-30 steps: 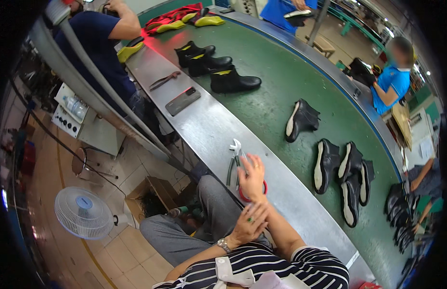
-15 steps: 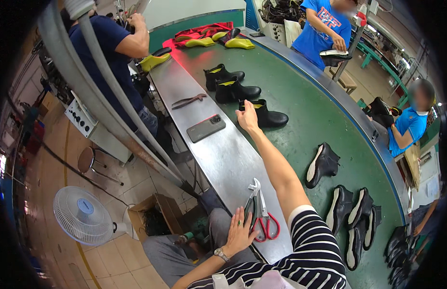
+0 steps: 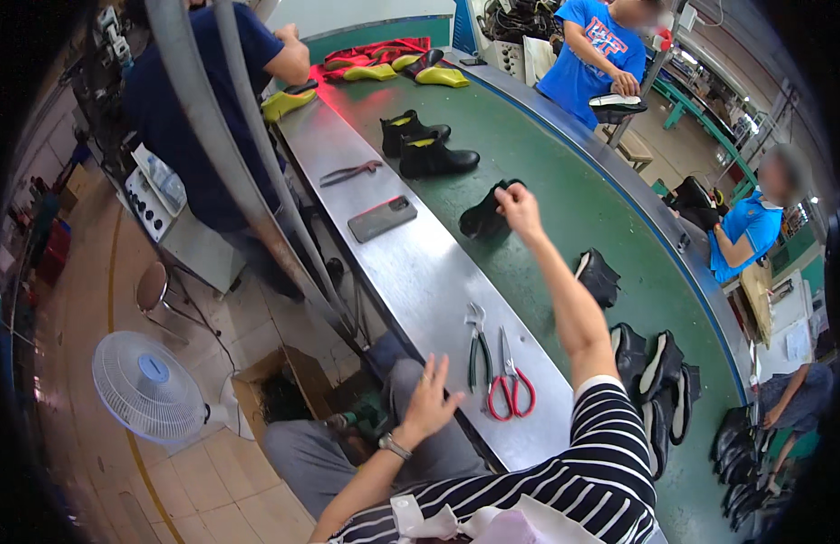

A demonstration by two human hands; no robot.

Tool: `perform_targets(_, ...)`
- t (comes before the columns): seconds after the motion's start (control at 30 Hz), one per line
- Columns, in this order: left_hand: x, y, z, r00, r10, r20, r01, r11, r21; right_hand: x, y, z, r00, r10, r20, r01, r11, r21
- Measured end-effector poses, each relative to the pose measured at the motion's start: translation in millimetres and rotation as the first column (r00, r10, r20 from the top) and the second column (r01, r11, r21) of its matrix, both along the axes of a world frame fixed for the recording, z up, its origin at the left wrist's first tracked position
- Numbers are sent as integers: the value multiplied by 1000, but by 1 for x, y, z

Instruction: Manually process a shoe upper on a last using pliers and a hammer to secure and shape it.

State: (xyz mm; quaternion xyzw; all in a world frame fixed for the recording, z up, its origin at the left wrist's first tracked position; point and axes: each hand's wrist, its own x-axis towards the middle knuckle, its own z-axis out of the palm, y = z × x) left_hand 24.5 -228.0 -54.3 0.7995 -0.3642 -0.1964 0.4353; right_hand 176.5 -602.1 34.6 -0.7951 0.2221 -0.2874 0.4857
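Observation:
My right hand [image 3: 520, 210] is stretched out over the green table, its fingers closed on the upper part of a black ankle boot [image 3: 482, 218]. The boot is tilted, and I cannot tell whether it still touches the table. Two more black ankle boots [image 3: 438, 158] with yellow linings stand just beyond. My left hand [image 3: 429, 403] is empty above my lap, fingers apart, beside the metal strip [image 3: 420, 281]. Closest to it on the strip lie pliers with dark green handles [image 3: 478, 349] and red-handled scissors [image 3: 511, 390].
A grey phone [image 3: 382, 218] and pincers [image 3: 352, 172] lie farther along the strip. Several black shoes [image 3: 660, 367] are at the right, yellow-and-black pieces [image 3: 370, 72] at the far end. A metal post [image 3: 230, 163], a fan [image 3: 148, 385] and co-workers surround the table.
My right hand has pulled the nearest boot toward me and turned it. My left hand has moved off the pliers and scissors, back over my lap.

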Motion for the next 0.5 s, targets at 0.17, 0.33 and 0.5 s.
perform_targets(0.17,29,13,44,985,66,159,-30,976,-214,-97,82,133,938,343,49,-346,919,191)
perform_targets(0.33,28,37,131,974,-177,-142,90,876,-475,-140,173,182,801,596,58,-567,723,396)
perform_targets(0.5,-4,88,122,909,-265,-323,38,822,-568,-155,235,150,700,703,128,-651,553,519)
